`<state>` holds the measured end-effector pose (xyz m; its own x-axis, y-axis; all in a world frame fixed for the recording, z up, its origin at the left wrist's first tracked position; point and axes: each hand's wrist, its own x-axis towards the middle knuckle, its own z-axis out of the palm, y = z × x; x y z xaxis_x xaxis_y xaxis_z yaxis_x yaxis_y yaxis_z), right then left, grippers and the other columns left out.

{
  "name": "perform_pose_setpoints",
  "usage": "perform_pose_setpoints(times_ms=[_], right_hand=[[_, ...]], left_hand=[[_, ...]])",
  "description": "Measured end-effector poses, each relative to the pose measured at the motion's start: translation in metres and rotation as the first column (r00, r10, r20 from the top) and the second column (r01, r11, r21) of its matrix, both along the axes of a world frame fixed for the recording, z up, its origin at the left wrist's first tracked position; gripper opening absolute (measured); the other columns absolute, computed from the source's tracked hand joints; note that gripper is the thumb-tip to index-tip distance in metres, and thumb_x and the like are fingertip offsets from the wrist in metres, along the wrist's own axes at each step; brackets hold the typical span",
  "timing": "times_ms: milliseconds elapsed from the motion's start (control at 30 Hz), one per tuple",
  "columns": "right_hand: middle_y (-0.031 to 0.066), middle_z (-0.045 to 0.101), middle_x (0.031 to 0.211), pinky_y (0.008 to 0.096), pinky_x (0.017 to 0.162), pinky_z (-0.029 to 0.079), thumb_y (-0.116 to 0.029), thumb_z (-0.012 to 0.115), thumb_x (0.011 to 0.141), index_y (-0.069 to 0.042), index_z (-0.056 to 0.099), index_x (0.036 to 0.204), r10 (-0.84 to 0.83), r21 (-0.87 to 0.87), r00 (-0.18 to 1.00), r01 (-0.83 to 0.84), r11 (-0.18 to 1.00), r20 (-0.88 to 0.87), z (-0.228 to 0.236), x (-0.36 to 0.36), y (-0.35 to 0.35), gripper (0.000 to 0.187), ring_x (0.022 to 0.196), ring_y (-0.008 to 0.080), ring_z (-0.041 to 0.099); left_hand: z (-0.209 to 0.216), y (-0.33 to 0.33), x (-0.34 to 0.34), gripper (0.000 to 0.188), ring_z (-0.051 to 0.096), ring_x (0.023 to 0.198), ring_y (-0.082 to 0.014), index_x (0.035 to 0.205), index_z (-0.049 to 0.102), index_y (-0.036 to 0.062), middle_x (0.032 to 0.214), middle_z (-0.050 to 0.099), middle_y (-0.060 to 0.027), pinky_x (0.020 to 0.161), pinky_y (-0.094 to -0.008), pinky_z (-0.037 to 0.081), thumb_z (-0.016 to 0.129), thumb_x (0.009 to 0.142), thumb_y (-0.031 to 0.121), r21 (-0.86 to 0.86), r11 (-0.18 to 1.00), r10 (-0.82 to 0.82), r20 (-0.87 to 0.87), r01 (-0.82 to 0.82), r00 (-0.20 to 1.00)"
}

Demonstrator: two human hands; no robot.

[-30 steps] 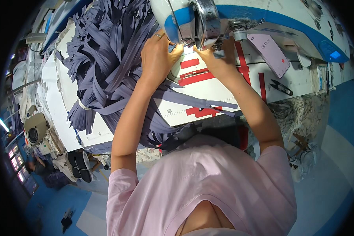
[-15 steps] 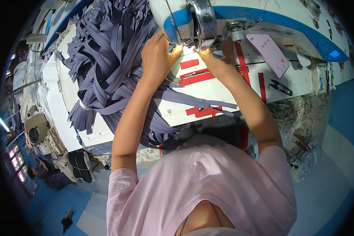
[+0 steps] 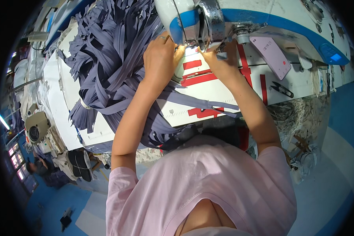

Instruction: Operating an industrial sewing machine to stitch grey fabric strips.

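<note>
Left hand [image 3: 160,59] and right hand [image 3: 223,64] stay curled at the sewing machine [image 3: 239,15], beyond the worktop's [image 3: 214,93] near edge, handling apparently continuing, any pinch hidden.

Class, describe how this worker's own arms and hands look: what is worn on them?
Short, pale pink sleeves cover the upper arms; the forearms are bare, with no watch or bracelet showing. Neither hand is gloved: the left hand wears a ring, while none shows on the right hand.

Clock digits [image 3: 267,46] show on the pink phone [image 3: 277,63].
</note>
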<state>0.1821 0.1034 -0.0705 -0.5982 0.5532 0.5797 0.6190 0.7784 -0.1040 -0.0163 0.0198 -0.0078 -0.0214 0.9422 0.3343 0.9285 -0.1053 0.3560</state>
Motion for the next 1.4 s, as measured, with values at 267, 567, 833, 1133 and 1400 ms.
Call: perform_pose_setpoints(times_ms=[267,567,833,1133,1400], right_hand=[[0.0126,0.066,0.106,0.0407,0.089,0.051,-0.008,0.078,0.078,-0.002,0.062,0.107,0.013,-0.028,1.0,-0.013,1.0,0.004,0.025,-0.005,-0.028,0.034,0.102,0.0292,0.061],[0.0053,0.06,0.095,0.0386,0.083,0.046,-0.01,0.078,0.08,-0.005,0.07,0.096,0.213,-0.424,0.957,-0.28,0.861,-0.199,0.074,-0.018,-0.106,0.018,0.094,0.0252,0.057],[0.0035,0.056,0.09,0.0385,0.082,0.042,-0.006,0.073,0.077,-0.008,0.068,0.086,0.196,-0.35,0.962,-0.254,0.902,-0.193,0.067,-0.016,-0.098,0.01,0.09,0.023,0.054],[0.0084,0.064,0.095,0.0425,0.084,0.045,-0.006,0.07,0.082,-0.009,0.071,0.102,0.067,-0.182,0.991,-0.087,0.979,-0.113,0.064,-0.008,-0.066,0.02,0.095,0.0271,0.06],[0.0139,0.065,0.092,0.0454,0.082,0.047,-0.01,0.073,0.083,-0.008,0.073,0.099,0.026,-0.281,0.989,-0.066,0.957,-0.142,0.066,-0.007,-0.063,0.017,0.092,0.0324,0.06]], left_hand=[[0.013,0.017,-0.022,0.017,0.069,0.077,-0.038,0.095,0.069,0.0041,0.096,0.07,-0.0174,0.066,-0.0458,0.055,0.075,0.083,0.016,-0.044,0.994,-0.105,-0.004,0.105,0.994],[0.047,-0.002,-0.04,0.022,0.066,0.081,-0.0353,0.098,0.067,0.0041,0.096,0.065,-0.0153,0.068,-0.0441,0.053,0.079,0.083,0.015,0.259,0.966,-0.035,0.08,0.013,0.996],[0.039,-0.079,-0.019,0.021,0.066,0.08,-0.0344,0.097,0.069,0.0023,0.092,0.064,-0.0136,0.069,-0.0429,0.052,0.079,0.084,0.016,-0.276,0.957,-0.026,0.22,0.088,0.975],[0.018,-0.036,0.001,0.017,0.069,0.083,-0.031,0.099,0.069,0.0028,0.094,0.067,-0.0124,0.072,-0.0405,0.053,0.076,0.085,0.01,-0.128,0.992,0.028,0.335,0.016,0.942],[0.018,-0.021,0.007,0.017,0.067,0.074,-0.0265,0.097,0.069,0.0006,0.088,0.066,-0.0123,0.068,-0.0348,0.054,0.077,0.084,0.009,-0.107,0.991,-0.03,0.394,0.078,0.918]])
